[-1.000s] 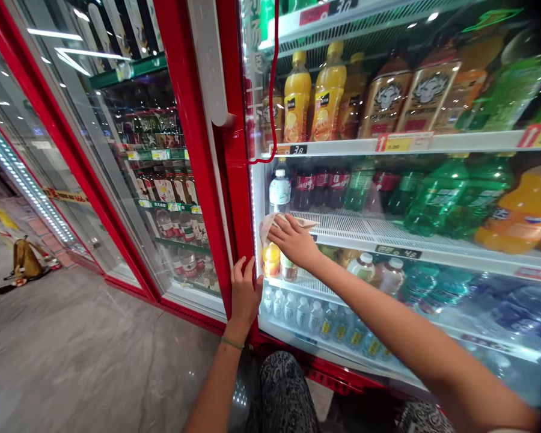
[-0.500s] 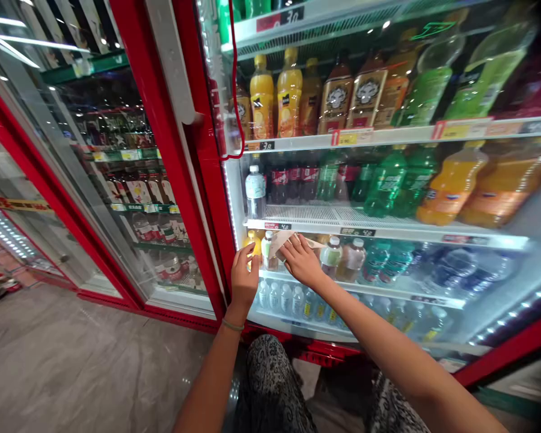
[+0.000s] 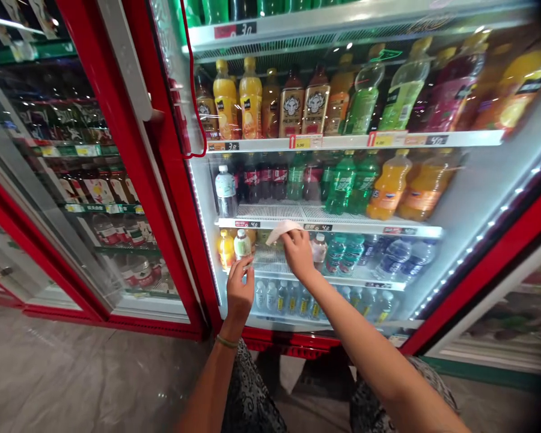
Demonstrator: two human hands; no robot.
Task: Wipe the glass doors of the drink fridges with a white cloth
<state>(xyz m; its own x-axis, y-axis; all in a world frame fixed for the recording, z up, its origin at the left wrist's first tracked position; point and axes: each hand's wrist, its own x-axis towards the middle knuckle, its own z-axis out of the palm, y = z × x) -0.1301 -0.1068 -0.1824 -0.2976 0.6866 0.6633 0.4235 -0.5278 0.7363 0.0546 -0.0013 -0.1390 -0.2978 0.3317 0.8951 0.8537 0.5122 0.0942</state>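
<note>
A pale, thin cloth (image 3: 279, 231) is under the fingers of my right hand (image 3: 299, 255), which grips it in front of the lower shelves of a drinks fridge. The cloth's left part sticks out beyond the fingertips, level with a shelf edge. My left hand (image 3: 240, 291) is raised to the left of it, holding nothing, its thumb and fingers apart. Nearest to its fingertips is a bottle with a white cap and pale green label (image 3: 242, 243). An orange juice bottle (image 3: 226, 249) stands just left of that. Whether the left fingers touch anything, I cannot tell.
Shelves of bottled drinks rise above my hands, with orange juice (image 3: 225, 102) and green soda (image 3: 344, 183). A red cord (image 3: 193, 84) hangs at upper left. The red fridge frame (image 3: 157, 144) and a second glass-fronted cooler (image 3: 94, 180) stand to the left.
My view has shifted to the right. The right hand, flatter over the cloth before, now has bent fingers, with the cloth reaching out to the left. My left hand stays raised.
</note>
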